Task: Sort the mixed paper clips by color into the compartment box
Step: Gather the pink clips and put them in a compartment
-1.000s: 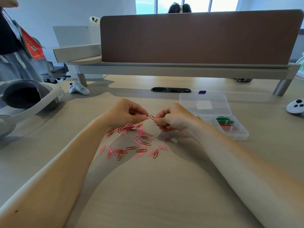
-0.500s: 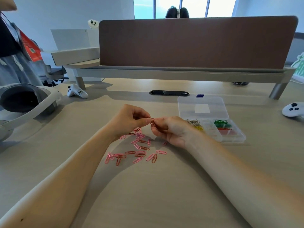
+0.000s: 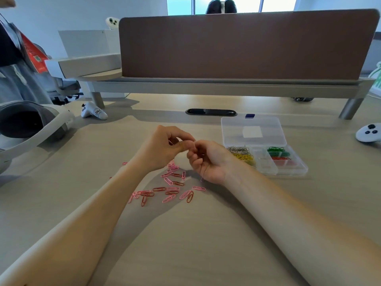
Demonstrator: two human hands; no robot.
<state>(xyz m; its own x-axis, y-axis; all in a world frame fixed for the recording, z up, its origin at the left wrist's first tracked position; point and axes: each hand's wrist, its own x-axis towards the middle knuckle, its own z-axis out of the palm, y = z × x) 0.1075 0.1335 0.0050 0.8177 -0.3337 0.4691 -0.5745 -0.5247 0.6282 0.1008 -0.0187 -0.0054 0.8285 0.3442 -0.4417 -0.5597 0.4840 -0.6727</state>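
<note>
Pink and red paper clips [image 3: 173, 182] are lying on the tabletop [image 3: 206, 234] near the compartment box [image 3: 288, 172], light, thin and slippery, likely needing a fingertip pinch on the flat sides, while the left hand [image 3: 162, 149] and right hand [image 3: 210, 162] are curling together above them, maybe pinching one, too tiny to tell.

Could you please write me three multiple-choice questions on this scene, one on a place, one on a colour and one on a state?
1. Where is the compartment box? A. left of the left hand; B. right of the right hand; C. on the shelf.
2. What colour are the loose paper clips on the desk? A. pink and red; B. blue; C. black.
3. How is the box's lid? A. shut; B. missing; C. open, laid back.
Answers: B, it sits to that hand's right; A, the pile shows only pink and red; C, the clear lid lies flat behind the filled compartments.
</note>
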